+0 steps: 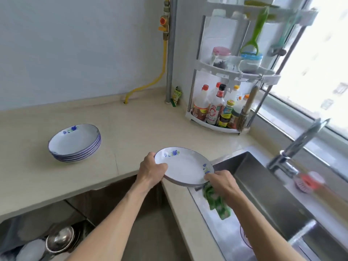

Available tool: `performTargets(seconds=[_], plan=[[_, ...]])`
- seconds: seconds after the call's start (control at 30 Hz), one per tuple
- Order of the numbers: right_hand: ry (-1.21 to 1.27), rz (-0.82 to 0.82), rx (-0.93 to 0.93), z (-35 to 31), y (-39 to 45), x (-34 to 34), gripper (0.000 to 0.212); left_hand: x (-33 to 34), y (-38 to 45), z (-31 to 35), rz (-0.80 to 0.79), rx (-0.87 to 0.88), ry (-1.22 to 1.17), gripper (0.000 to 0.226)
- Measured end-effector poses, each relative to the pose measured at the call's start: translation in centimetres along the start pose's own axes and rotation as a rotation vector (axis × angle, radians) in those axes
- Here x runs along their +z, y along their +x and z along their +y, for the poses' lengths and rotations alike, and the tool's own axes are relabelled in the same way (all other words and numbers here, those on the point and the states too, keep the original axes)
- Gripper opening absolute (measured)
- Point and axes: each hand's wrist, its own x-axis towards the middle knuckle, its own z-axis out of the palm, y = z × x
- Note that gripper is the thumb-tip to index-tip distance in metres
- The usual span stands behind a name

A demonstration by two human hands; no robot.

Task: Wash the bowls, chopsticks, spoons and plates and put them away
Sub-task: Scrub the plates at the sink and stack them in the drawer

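A white plate (185, 166) with blue flowers hangs above the counter corner beside the sink. My left hand (151, 170) grips its left rim, thumb on top. At the plate's right rim, my right hand (222, 182) pinches the edge together with a green patterned cloth (216, 201) that dangles below. A stack of several matching plates (75, 143) rests on the beige counter (131, 132) to the left.
The steel sink (267, 189) lies to the right, with a faucet (293, 147) and a pink brush (308, 182) behind it. A corner rack (229, 72) with sauce bottles stands at the back. Below the counter, a steel bowl (60, 239) sits on a shelf.
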Motion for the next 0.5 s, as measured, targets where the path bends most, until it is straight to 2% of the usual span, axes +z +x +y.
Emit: performTargets(seconds=[0.1, 0.2, 0.33, 0.5], plan=[[0.1, -0.034, 0.076, 4.0, -0.5, -2.0, 0.018, 3.7, -1.4, 1.8, -0.047, 0.012, 0.015, 0.034], [0.212, -0.099, 0.2, 7.1, -1.0, -3.1, 0.02, 6.8, -2.6, 4.4, -0.083, 0.02, 0.03, 0.043], [0.402, -0.205, 0.297, 9.6, -1.0, -2.9, 0.04, 10.0, -2.4, 7.5, -0.063, 0.085, 0.23, 0.03], [0.498, -0.317, 0.375, 10.6, -0.3, -2.7, 0.055, 13.2, -2.7, 10.6, -0.06, 0.188, 0.475, 0.037]])
